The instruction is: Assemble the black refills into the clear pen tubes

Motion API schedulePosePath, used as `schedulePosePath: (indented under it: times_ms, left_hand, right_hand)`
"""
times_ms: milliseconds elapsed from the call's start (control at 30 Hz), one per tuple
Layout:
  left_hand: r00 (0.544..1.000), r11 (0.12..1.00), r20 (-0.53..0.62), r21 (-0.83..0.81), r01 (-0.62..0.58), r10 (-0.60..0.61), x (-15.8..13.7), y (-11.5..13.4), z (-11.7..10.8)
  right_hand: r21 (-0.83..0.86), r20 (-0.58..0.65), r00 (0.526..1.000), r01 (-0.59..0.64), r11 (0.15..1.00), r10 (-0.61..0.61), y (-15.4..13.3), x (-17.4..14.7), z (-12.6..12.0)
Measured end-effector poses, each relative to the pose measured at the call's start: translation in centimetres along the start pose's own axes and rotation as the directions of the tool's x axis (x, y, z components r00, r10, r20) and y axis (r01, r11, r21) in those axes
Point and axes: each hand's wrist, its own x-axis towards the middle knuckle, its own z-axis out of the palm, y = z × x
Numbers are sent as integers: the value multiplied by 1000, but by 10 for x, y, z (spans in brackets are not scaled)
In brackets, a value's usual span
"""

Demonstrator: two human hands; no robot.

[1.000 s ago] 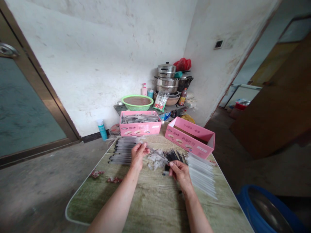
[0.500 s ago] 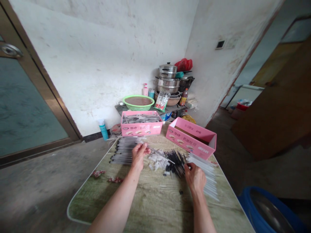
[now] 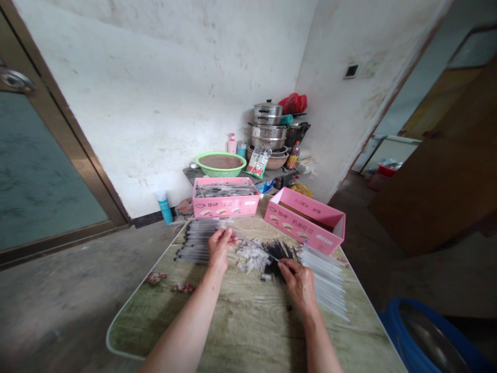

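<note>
A slim clear pen (image 3: 254, 244) slants between my two hands above the table. My left hand (image 3: 219, 249) is closed, its thumb and fingers pinching the far left end. At the other end, my right hand (image 3: 300, 282) is closed with its fingertips on the pen; whether a small part is also in them is hidden. Below the pen lie a heap of small white plastic pieces (image 3: 251, 257) and a heap of black pen parts (image 3: 285, 250). Left of my left hand is a row of pens with dark ends (image 3: 196, 241). Clear tubes (image 3: 326, 282) lie beside my right hand.
A pink box (image 3: 227, 208) full of pens stands at the table's back edge. Another pink box (image 3: 305, 230) stands open-topped at the back right. Behind are a green basin (image 3: 221, 171) and stacked pots (image 3: 267, 135). A blue tub (image 3: 399, 331) is at the lower right.
My right hand has moved left from the right side of the black heap to the end of the pen. My left hand has shifted slightly left, still holding the pen.
</note>
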Motion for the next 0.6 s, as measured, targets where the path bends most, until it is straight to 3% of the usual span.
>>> schedulePosePath:
  times_ms: [100,167,300,367,467,533,600]
  left_hand:
    - [994,998,-104,-45,-49,44,7,3,-6]
    - [991,997,-126,-55,-57,50,9,4,-7]
    - [1000,1000,-7,-14,-4,4,2,4,-2]
    - [992,999,117,24,38,-41,-5,4,3]
    - [935,991,334,99,95,-123,-17,4,10]
    - [874,982,455,153,112,-171,-24,5,14]
    - [814,973,543,202,111,-206,-30,7,16]
  right_hand:
    - [-203,-117,989,-111,973,89,11,2,-8]
    - [-354,-131,982,-175,919,137,12,2,-12]
    - [-460,-95,974,-227,858,207,2,2,-12]
    - [-343,-119,977,-207,916,177,-4,1,-9]
    - [78,-33,991,-130,988,133,-10,0,0]
    - [375,144,980,-182,909,137,-15,0,6]
    - [538,338,933,-301,787,125,-19,-1,10]
